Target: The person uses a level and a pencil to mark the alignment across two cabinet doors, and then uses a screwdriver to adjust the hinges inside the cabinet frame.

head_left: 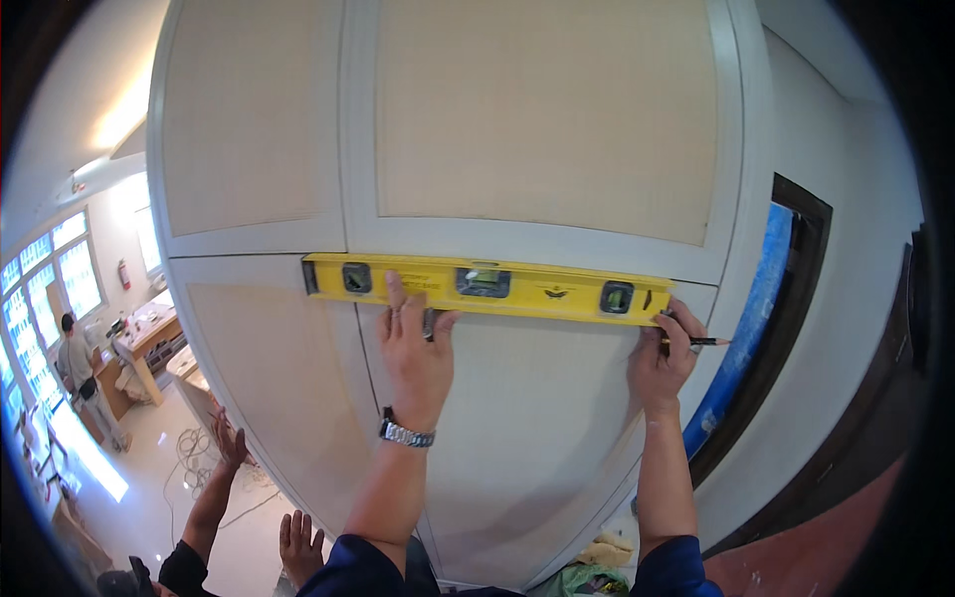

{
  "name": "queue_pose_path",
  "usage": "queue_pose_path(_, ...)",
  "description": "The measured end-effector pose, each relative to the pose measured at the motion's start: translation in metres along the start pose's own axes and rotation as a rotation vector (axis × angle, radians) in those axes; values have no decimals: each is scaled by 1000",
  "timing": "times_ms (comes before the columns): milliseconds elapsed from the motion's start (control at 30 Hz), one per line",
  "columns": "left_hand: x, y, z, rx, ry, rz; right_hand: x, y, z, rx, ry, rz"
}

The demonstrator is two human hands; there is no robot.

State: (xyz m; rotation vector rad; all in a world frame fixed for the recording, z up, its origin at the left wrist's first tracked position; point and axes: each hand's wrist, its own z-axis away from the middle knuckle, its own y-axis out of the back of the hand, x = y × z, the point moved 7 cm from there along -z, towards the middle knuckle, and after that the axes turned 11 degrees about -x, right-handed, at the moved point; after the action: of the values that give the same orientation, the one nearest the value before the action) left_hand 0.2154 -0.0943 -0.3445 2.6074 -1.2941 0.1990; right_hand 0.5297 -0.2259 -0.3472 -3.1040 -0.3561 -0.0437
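A long yellow spirit level (487,286) lies flat and horizontal against the beige cabinet doors (537,129), just under the pale frame rail between the upper and lower panels. My left hand (416,348), with a metal wristwatch, presses the level from below near its middle, fingers spread upward. At the level's right end my right hand (665,356) grips a dark pencil (704,341), its tip pointing right beside the level.
Another person's two hands (298,542) rest on the lower left of the cabinet. A second person (80,378) stands far left by a wooden counter and bright windows. Cables lie on the white floor. A dark door frame with blue film (766,289) stands at right.
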Motion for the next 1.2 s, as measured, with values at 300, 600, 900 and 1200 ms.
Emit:
queue_pose_path(300,9,-2,-6,-64,3,18,-1,12,-7,-33,66,19)
queue_pose_path(600,-1,5,-5,-75,115,1,-5,39,-13,6,-32,-181)
queue_pose_path(900,2,4,-10,-84,118,164,-105,6,-129,-662,-68,-1522)
queue_pose_path(1200,5,2,-13,-151,185,139,-197,-156,-170,-1036,-215,-935)
